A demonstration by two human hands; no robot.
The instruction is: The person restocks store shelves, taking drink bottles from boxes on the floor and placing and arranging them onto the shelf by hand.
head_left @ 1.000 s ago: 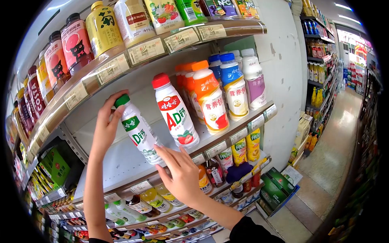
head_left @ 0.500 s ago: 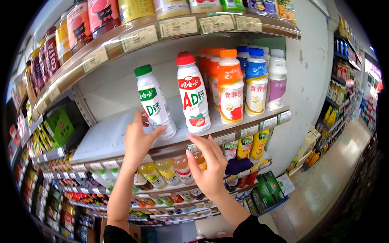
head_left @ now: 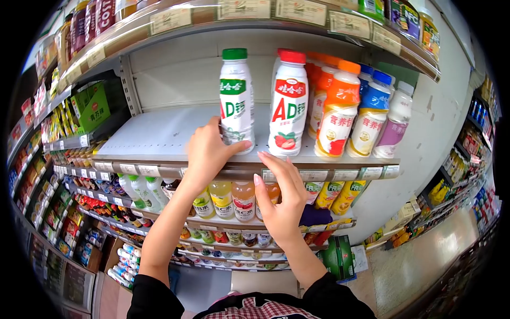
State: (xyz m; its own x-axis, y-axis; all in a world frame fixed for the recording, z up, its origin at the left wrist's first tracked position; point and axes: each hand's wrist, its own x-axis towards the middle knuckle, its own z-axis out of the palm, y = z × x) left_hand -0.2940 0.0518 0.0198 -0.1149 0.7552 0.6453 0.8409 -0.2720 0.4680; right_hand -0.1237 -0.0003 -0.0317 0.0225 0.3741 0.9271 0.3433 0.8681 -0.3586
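Taking the view as a dial, we have the green-capped bottle (head_left: 237,103) between 11 and 12 o'clock, upright on the shelf (head_left: 159,130) near its front edge, beside the red-capped bottle (head_left: 288,103) at 1 o'clock, with a narrow gap between the two. As far as we can judge, it is already set down in the front line, though its label turns a little towards 9 o'clock, while its neighbour's faces us squarely. Our left hand (head_left: 207,154), at 9 o'clock, grips its lower part, thumb across the front and fingers at the side. Our right hand (head_left: 285,199), near 5 o'clock, is open and holds nothing, its fingertips near the red-capped bottle's foot; we can't tell whether they touch. An orange-capped bottle (head_left: 338,114) stands at 2 o'clock, with a blue-capped bottle (head_left: 370,117) just beyond. The shelf is smooth and pale, dotted with small holes, with price tags (head_left: 313,175) along its lip. Below, at 6 o'clock, sit coloured drinks (head_left: 244,201); a green box (head_left: 337,258) lies near 5, and a shiny tiled floor (head_left: 425,258) stretches off at 4.
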